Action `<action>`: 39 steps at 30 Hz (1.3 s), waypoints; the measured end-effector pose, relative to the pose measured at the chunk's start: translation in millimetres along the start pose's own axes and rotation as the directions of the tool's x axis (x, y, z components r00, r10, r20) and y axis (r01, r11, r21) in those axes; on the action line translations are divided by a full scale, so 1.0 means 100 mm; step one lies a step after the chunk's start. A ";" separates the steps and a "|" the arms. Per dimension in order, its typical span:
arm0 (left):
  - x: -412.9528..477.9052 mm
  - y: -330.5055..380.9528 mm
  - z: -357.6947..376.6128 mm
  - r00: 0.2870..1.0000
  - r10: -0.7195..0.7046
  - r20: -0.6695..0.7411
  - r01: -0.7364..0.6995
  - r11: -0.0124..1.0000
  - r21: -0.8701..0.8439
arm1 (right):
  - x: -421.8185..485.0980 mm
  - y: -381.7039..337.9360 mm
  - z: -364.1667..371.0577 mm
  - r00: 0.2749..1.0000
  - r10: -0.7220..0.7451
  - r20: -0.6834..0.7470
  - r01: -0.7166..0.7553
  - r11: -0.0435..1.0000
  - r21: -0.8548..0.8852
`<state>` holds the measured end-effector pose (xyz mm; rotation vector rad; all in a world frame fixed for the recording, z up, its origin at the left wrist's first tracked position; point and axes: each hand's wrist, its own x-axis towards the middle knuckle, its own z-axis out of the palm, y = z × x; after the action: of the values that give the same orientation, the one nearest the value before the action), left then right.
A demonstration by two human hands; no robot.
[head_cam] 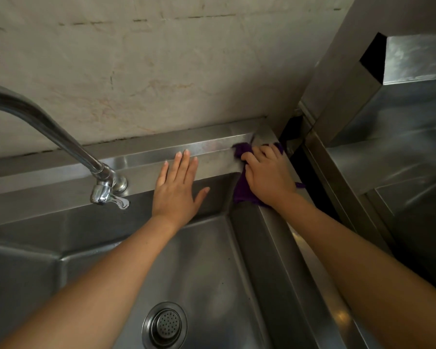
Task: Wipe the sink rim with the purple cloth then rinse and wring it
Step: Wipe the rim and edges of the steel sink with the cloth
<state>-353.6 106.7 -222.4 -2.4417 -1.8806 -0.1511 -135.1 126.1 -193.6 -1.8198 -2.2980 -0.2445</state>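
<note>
A steel sink point(207, 268) fills the lower view, and its rim point(141, 170) runs along the back wall and down the right side. My right hand point(267, 175) presses the purple cloth point(242, 190) onto the rim's back right corner, fingers curled over it. Parts of the cloth show above and below the hand; the rest is hidden under my palm. My left hand point(179, 190) lies flat and open on the back rim just left of the cloth, fingers spread, holding nothing.
A chrome tap point(106, 187) stands on the back rim at the left, its spout arching off to the upper left. A round drain strainer point(165, 324) sits in the basin floor. A steel counter point(388, 157) stands to the right across a dark gap. A stained wall rises behind.
</note>
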 end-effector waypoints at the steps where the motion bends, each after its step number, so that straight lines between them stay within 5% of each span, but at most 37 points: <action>1: 0.00 0.00 -0.01 1.000 0.000 0.008 0.000 1.000 -0.007 | -0.09 -0.01 -0.02 1.000 -0.002 0.003 0.002 1.000 0.008; 18: 0.06 0.00 -0.14 0.980 -0.006 0.201 0.022 0.997 -0.079 | -1.80 -0.34 -0.50 0.958 0.171 0.228 -0.179 0.984 0.013; 25: -0.28 0.34 -0.26 0.977 0.033 0.211 0.011 0.979 -0.204 | -2.10 -0.46 -0.57 0.964 0.189 0.184 -0.224 0.956 0.191; 29: -1.04 1.12 -0.43 0.944 0.248 0.216 -0.044 0.747 -0.663 | -2.28 -0.57 -0.60 0.949 0.241 0.204 -0.283 0.936 0.208; 32: -1.39 1.51 -0.52 0.916 0.333 0.223 -0.043 0.636 -0.771 | -2.52 -0.57 -0.69 0.940 0.260 0.223 -0.308 0.926 0.218; 39: -1.45 1.61 -0.44 0.854 0.411 0.319 -0.180 0.808 -0.560 | -3.25 -0.52 -0.98 0.939 0.236 0.249 -0.295 0.927 0.234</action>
<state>-237.0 -78.0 -192.0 -3.3584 -1.7073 -0.1195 -108.0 -215.7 -182.2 -2.0656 -2.0508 0.3089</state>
